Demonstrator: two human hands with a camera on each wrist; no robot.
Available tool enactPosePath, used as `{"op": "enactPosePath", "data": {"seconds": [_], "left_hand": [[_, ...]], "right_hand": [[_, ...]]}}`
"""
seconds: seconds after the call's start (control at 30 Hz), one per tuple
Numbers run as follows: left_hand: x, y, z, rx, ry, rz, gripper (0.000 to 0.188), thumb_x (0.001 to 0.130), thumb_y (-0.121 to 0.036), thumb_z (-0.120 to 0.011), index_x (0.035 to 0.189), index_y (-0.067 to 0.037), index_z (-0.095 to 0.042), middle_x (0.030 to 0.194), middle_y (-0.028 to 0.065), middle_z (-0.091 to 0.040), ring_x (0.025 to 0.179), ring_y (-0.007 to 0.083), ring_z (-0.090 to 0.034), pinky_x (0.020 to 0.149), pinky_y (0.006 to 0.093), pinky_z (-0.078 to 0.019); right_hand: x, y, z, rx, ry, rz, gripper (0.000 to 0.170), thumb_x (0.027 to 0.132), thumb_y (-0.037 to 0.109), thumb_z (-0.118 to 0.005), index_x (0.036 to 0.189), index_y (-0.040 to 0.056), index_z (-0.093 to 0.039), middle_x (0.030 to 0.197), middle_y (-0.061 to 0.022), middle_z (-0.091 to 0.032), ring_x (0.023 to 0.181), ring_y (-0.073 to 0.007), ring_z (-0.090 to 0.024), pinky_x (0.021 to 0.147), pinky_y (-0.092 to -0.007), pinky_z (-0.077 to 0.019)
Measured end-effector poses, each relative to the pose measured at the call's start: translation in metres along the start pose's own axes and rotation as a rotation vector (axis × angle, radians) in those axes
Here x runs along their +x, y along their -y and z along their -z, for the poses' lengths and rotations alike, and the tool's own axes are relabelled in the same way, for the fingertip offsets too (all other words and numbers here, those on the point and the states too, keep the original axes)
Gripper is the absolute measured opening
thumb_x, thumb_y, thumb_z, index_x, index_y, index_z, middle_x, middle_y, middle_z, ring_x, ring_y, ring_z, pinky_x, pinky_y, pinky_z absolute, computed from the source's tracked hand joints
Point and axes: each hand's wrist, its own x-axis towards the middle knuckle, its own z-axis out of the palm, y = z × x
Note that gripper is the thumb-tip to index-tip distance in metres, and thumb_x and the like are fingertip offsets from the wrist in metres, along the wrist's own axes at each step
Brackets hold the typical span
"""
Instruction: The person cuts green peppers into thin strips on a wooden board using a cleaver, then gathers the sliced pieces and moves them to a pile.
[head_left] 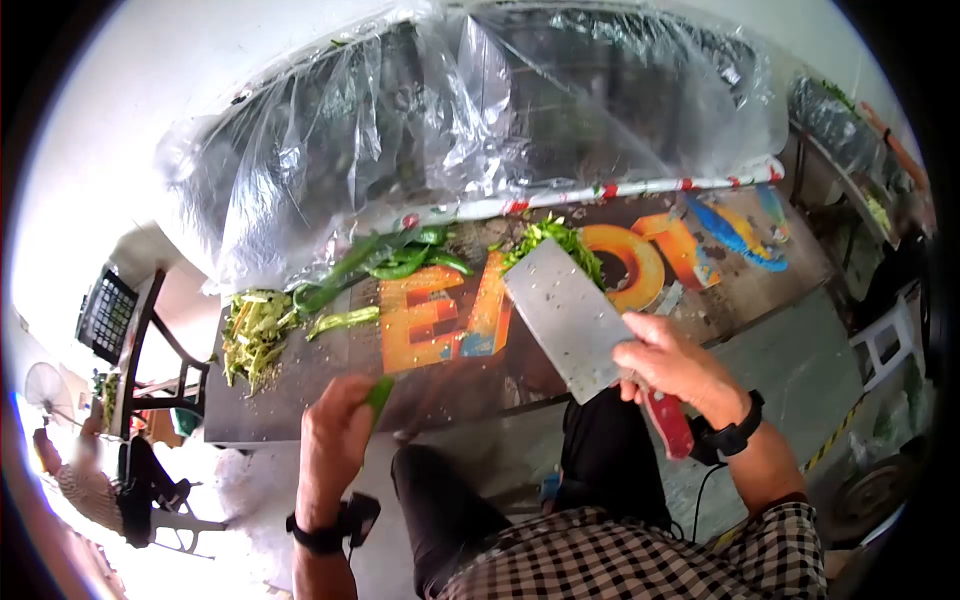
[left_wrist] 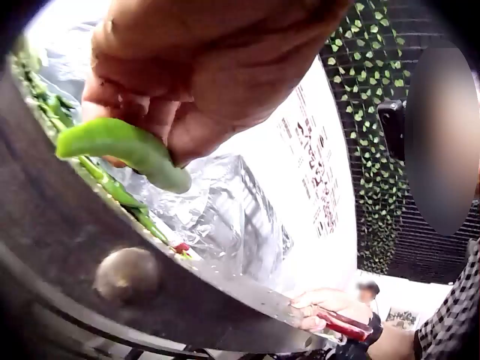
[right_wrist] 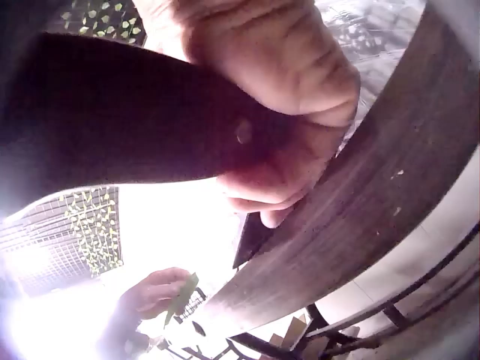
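My left hand pinches a piece of green pepper by one end, in front of the table's near edge. In the left wrist view its skin is bright green and its other face pale. My right hand grips a cleaver by its red handle. The broad blade slants up and left over the table, its far end overlapping a pile of cut green pepper. Whole long green peppers lie left of that pile. Further left is a heap of pale green scraps.
Clear plastic sheeting covers a large dark thing behind the table. Orange letters mark the tabletop, with small bits scattered over it. A white stool stands at right. Other people sit at the far left and right.
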Motion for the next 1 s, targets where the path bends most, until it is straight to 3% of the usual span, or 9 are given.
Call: {"op": "enactPosePath", "data": {"seconds": [0.23, 0.43, 0.47, 0.5, 0.6, 0.7, 0.77, 0.9, 1.0], "left_hand": [[-0.030, 0.036, -0.007, -0.230, -0.240, 0.068, 0.024, 0.084, 0.006, -0.055, 0.107, 0.003, -0.063, 0.090, 0.0100, -0.070, 0.081, 0.0117, -0.065, 0.075, 0.0261, -0.0520], [-0.033, 0.021, -0.009, -0.220, -0.224, 0.127, 0.027, 0.083, 0.007, -0.054, 0.108, 0.002, -0.063, 0.092, 0.0107, -0.071, 0.081, 0.0151, -0.067, 0.078, 0.0272, -0.0531], [-0.032, 0.021, -0.009, -0.214, -0.231, 0.108, 0.027, 0.083, 0.007, -0.054, 0.108, 0.002, -0.063, 0.092, 0.0107, -0.071, 0.081, 0.0152, -0.067, 0.078, 0.0275, -0.0533], [-0.032, 0.023, -0.008, -0.211, -0.237, 0.087, 0.027, 0.083, 0.007, -0.054, 0.108, 0.001, -0.064, 0.091, 0.0107, -0.071, 0.081, 0.0152, -0.067, 0.077, 0.0277, -0.0535], [-0.036, 0.026, -0.008, -0.181, -0.221, 0.090, 0.028, 0.082, 0.008, -0.055, 0.107, 0.001, -0.064, 0.091, 0.0105, -0.072, 0.080, 0.0152, -0.068, 0.077, 0.0281, -0.0537], [-0.034, 0.014, -0.010, -0.142, -0.150, 0.109, 0.026, 0.081, 0.008, -0.057, 0.104, 0.001, -0.066, 0.090, 0.0113, -0.071, 0.080, 0.0162, -0.068, 0.076, 0.0284, -0.0536], [-0.031, 0.007, -0.014, -0.075, -0.099, 0.072, 0.025, 0.081, 0.008, -0.058, 0.103, 0.001, -0.066, 0.090, 0.0118, -0.071, 0.079, 0.0170, -0.069, 0.075, 0.0285, -0.0536], [-0.021, -0.005, -0.021, -0.093, -0.067, 0.040, 0.028, 0.081, 0.009, -0.057, 0.105, 0.000, -0.066, 0.090, 0.0133, -0.072, 0.077, 0.0196, -0.070, 0.073, 0.0294, -0.0536], [-0.010, -0.014, -0.023, -0.083, -0.011, -0.017, 0.025, 0.083, 0.006, -0.055, 0.103, -0.001, -0.068, 0.090, 0.0157, -0.071, 0.079, 0.0276, -0.071, 0.072, 0.0326, -0.0536]], "right_hand": [[0.001, 0.022, -0.060, -0.032, 0.140, 0.040, 0.026, 0.097, 0.012, -0.049, 0.117, -0.0047, -0.050, 0.077, -0.0073, -0.062, 0.060, -0.0114, -0.065, 0.046, -0.0238, -0.0508], [0.021, 0.049, -0.117, -0.049, 0.233, 0.083, 0.029, 0.095, 0.015, -0.049, 0.117, -0.0042, -0.051, 0.075, -0.0098, -0.066, 0.057, -0.0115, -0.064, 0.046, -0.0242, -0.0492], [0.021, 0.063, -0.121, -0.113, 0.306, 0.041, 0.036, 0.093, 0.012, -0.047, 0.123, -0.0081, -0.050, 0.088, -0.0121, -0.067, 0.058, -0.0137, -0.065, 0.051, -0.0276, -0.0527], [0.034, 0.048, -0.130, -0.054, 0.358, 0.168, 0.026, 0.092, 0.011, -0.048, 0.109, -0.0074, -0.054, 0.082, -0.0101, -0.065, 0.057, -0.0135, -0.065, 0.051, -0.0284, -0.0518], [0.036, 0.066, -0.128, -0.134, 0.416, 0.206, 0.012, 0.090, 0.010, -0.048, 0.088, -0.0023, -0.048, 0.073, -0.0076, -0.060, 0.057, -0.0139, -0.065, 0.049, -0.0295, -0.0494], [0.035, 0.067, -0.117, -0.077, 0.331, 0.203, 0.014, 0.089, 0.009, -0.048, 0.092, -0.0040, -0.051, 0.075, -0.0089, -0.061, 0.057, -0.0144, -0.065, 0.050, -0.0295, -0.0497], [0.036, 0.059, -0.101, -0.094, 0.303, 0.186, 0.023, 0.091, 0.012, -0.051, 0.107, -0.0030, -0.057, 0.070, -0.0058, -0.063, 0.056, -0.0114, -0.063, 0.045, -0.0248, -0.0457], [0.022, 0.043, -0.058, -0.090, 0.176, 0.119, 0.025, 0.091, 0.008, -0.052, 0.112, -0.0044, -0.057, 0.072, -0.0043, -0.063, 0.059, -0.0106, -0.065, 0.044, -0.0229, -0.0490], [0.020, 0.030, -0.020, -0.117, 0.018, 0.035, 0.024, 0.091, 0.007, -0.051, 0.112, -0.0040, -0.056, 0.072, -0.0057, -0.063, 0.056, -0.0109, -0.064, 0.044, -0.0239, -0.0489]]}}
